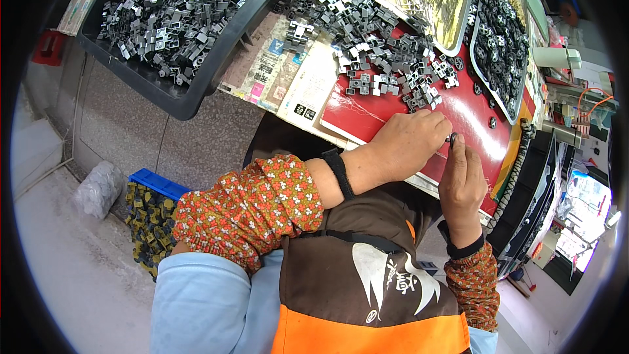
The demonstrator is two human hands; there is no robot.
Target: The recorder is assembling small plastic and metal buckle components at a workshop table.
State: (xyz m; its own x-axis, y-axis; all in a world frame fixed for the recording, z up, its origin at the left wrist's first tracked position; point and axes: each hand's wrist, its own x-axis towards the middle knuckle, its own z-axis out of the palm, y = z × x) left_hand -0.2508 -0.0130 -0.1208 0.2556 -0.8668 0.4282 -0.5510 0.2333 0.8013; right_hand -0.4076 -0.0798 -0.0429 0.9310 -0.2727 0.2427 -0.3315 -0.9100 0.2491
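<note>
Above the near edge of a red board (472,115), my two hands meet at their fingertips. My right hand (464,180) is closed in a pinch on a small black wheel (453,139). Directly beside it, my left hand (409,144) is bent over with its fingers closed. A tiny shiny bit shows between its fingertips and the wheel, too small to name. Just beyond my left hand lies a heap of small silver-and-black clip-like parts (383,46). Several loose wheels like the held one lie to the right of that heap.
A large black bin (187,106) of similar clip-like parts stands at the left. At the back are a tray (453,49) of thin metal pins and a tray (510,118) of black wheels. A blue crate (157,182) of yellow-and-black parts sits low at the left, near a plastic bag (99,189).
</note>
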